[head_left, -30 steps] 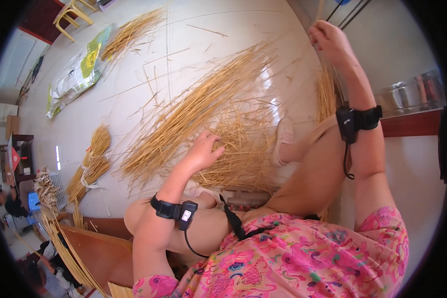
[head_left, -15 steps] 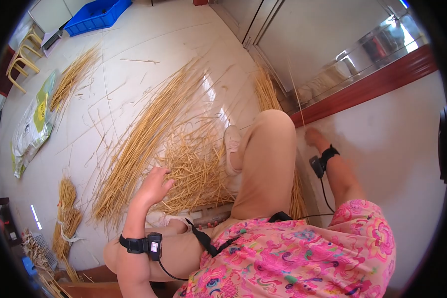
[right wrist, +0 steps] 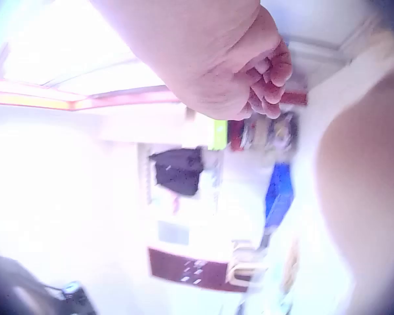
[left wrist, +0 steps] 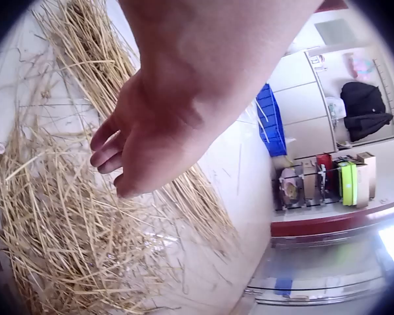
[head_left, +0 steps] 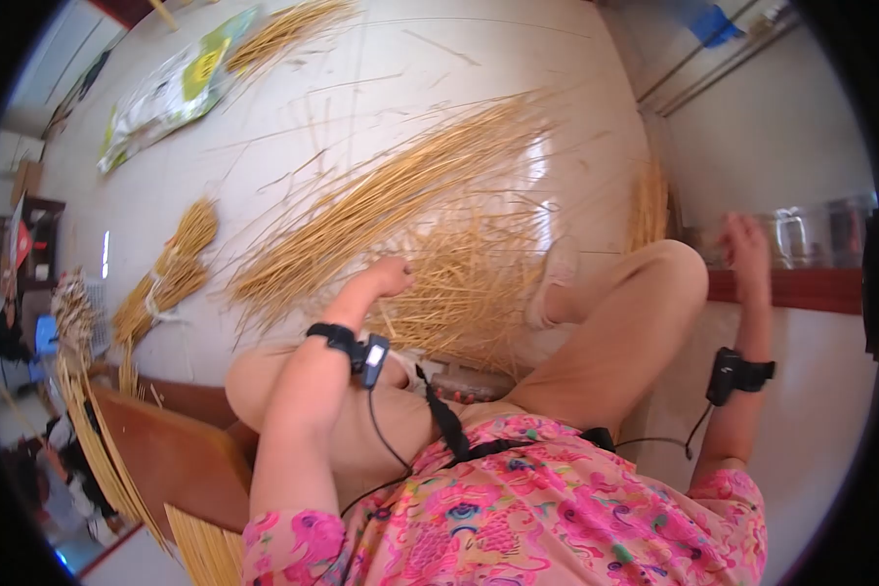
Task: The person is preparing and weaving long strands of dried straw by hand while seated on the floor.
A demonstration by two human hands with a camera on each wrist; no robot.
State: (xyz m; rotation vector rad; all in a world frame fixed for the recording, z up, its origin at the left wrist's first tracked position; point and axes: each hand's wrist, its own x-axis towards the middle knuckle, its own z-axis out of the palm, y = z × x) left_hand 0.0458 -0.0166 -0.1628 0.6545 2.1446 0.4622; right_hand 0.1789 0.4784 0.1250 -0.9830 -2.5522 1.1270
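My left hand point(head_left: 393, 277) hangs over the heap of loose, tangled straw point(head_left: 469, 293), its fingers loosely bent and holding nothing. In the left wrist view that hand point(left wrist: 154, 141) overlaps the longer straw bundle point(left wrist: 203, 213) behind it. Beyond the heap, a long bundle of straw stalks point(head_left: 391, 190) lies slantwise on the floor. My right hand point(head_left: 747, 249) is raised beside my right knee, near the red ledge point(head_left: 811, 290). The right wrist view shows loosely curled fingers point(right wrist: 273, 88) with nothing visible among them.
A tied straw bundle point(head_left: 171, 269) lies at the left, near a brown wooden board point(head_left: 171, 444). Farther off is a white and green plastic bag point(head_left: 171, 103) with straw beside it. More stalks point(head_left: 647, 210) stand along the right side, by my knee. My shoe point(head_left: 557, 278) borders the heap.
My right hand held a thin stalk high at the right, dropped down beside the wall, then rose again without it. My left hand stayed over the straw heap. The head view swung right and back.
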